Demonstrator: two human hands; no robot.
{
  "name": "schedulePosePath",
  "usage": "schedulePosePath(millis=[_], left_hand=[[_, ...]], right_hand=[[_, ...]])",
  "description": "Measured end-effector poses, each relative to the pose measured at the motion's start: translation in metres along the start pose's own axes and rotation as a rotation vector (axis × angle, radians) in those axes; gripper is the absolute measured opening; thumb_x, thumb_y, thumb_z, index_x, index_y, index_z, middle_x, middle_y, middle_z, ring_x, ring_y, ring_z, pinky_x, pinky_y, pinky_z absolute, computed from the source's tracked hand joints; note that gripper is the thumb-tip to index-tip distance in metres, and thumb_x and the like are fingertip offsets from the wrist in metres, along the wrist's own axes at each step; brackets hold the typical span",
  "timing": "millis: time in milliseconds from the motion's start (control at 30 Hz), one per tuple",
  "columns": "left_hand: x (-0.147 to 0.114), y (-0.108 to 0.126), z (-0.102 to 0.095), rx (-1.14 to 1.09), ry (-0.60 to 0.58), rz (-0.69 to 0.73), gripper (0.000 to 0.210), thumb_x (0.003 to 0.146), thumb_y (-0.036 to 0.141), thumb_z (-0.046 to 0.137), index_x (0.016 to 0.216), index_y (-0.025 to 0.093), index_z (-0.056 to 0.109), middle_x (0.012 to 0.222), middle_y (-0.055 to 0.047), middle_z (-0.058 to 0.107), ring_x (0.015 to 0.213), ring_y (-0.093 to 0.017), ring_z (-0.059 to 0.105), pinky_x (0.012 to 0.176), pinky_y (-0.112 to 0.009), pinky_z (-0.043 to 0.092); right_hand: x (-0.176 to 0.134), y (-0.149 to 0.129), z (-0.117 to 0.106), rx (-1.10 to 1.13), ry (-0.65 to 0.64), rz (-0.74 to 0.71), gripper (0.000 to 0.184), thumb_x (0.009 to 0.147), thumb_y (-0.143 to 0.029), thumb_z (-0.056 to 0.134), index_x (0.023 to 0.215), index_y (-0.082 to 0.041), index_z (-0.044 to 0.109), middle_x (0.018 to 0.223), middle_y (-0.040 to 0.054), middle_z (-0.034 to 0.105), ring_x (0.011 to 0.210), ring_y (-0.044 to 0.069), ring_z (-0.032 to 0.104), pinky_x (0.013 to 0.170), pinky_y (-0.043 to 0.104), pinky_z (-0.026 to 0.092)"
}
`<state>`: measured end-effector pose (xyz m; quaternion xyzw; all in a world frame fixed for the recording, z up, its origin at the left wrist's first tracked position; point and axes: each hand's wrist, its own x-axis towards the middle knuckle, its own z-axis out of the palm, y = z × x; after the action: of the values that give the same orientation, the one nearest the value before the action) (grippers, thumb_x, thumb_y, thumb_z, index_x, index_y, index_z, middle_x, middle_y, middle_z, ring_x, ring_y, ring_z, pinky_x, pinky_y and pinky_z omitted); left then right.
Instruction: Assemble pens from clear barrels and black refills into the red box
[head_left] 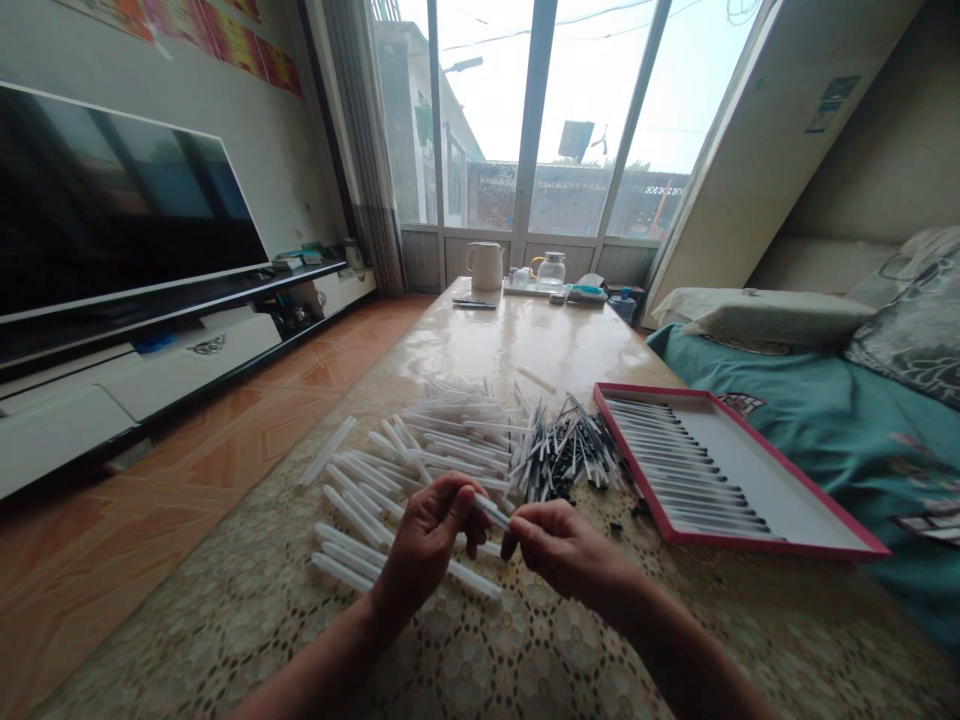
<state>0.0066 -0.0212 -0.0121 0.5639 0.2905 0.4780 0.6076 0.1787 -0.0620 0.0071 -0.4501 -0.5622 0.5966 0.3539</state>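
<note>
Between my two hands is a slim white pen tube [491,510]. My left hand [433,535] pinches it between thumb and fingers. At the tube's other end, my right hand [564,548] is closed with thumb and forefinger together; a dark part in the tube shows, but its far end is hidden by the fingers. Loose white pen tubes [364,503] lie in a heap under and left of my left hand. Beyond my right hand is a pile of thin dark-and-silver pen refills [574,440], with small black pieces [616,526] near it.
A shallow pink-rimmed box [780,546] on the right holds a row of dark-tipped pens [694,470]. At the table's far end stand a pitcher [486,266] and a glass jar [551,270]. A bed or sofa with a green cover [757,385] borders the right side.
</note>
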Motion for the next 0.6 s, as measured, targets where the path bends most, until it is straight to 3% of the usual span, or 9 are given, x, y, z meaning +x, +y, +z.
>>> schedulePosePath(millis=[100,200,300,367,467,600], left_hand=[[0.001,0.001,-0.001,0.002,-0.021,-0.011,0.023,0.084,0.036,0.055,0.082,0.014,0.059,0.059,0.000,0.061,0.048,-0.009,0.053,0.043,-0.019,0.043],[0.005,0.001,-0.004,0.019,-0.024,-0.060,0.031,0.081,0.039,0.059,0.097,0.012,0.059,0.061,-0.001,0.062,0.048,-0.010,0.053,0.041,-0.020,0.043],[0.009,0.000,-0.008,0.065,0.076,-0.065,0.049,0.081,0.043,0.058,0.118,0.012,0.050,0.060,0.001,0.061,0.044,-0.009,0.049,0.039,-0.019,0.041],[0.012,-0.001,-0.011,0.099,0.174,-0.030,0.049,0.081,0.045,0.056,0.117,0.012,0.050,0.057,0.003,0.059,0.042,-0.009,0.046,0.037,-0.019,0.038],[0.013,-0.002,-0.013,0.133,0.249,0.009,0.042,0.082,0.044,0.056,0.109,0.013,0.053,0.055,0.004,0.057,0.041,-0.009,0.045,0.035,-0.018,0.036],[0.012,-0.003,-0.014,0.138,0.274,0.013,0.036,0.082,0.043,0.056,0.104,0.015,0.054,0.055,0.004,0.057,0.041,-0.008,0.045,0.035,-0.017,0.035]], right_hand=[[0.001,0.001,-0.002,0.008,-0.015,0.013,0.045,0.081,-0.057,0.050,0.069,-0.014,0.058,0.043,-0.0103,0.030,0.038,0.004,0.021,0.037,0.019,0.016],[0.001,0.002,-0.006,-0.180,0.093,-0.064,0.037,0.085,-0.046,0.050,0.072,-0.013,0.060,0.047,-0.0076,0.038,0.043,0.005,0.031,0.041,0.018,0.024],[-0.001,-0.002,-0.014,-0.410,0.255,-0.161,0.030,0.088,-0.036,0.047,0.076,-0.013,0.062,0.054,-0.0037,0.049,0.049,0.007,0.041,0.047,0.019,0.032],[-0.002,-0.010,-0.023,-0.514,0.364,-0.225,0.028,0.090,-0.033,0.044,0.081,-0.014,0.062,0.057,-0.0019,0.053,0.051,0.009,0.045,0.049,0.020,0.035],[-0.005,-0.027,-0.046,-0.658,0.508,-0.262,0.025,0.090,-0.029,0.042,0.094,-0.015,0.063,0.062,0.0007,0.059,0.053,0.011,0.052,0.051,0.022,0.038],[-0.015,-0.041,-0.096,-0.951,0.684,-0.133,0.026,0.089,-0.021,0.040,0.101,-0.016,0.062,0.067,0.0024,0.066,0.057,0.013,0.060,0.056,0.022,0.041]])
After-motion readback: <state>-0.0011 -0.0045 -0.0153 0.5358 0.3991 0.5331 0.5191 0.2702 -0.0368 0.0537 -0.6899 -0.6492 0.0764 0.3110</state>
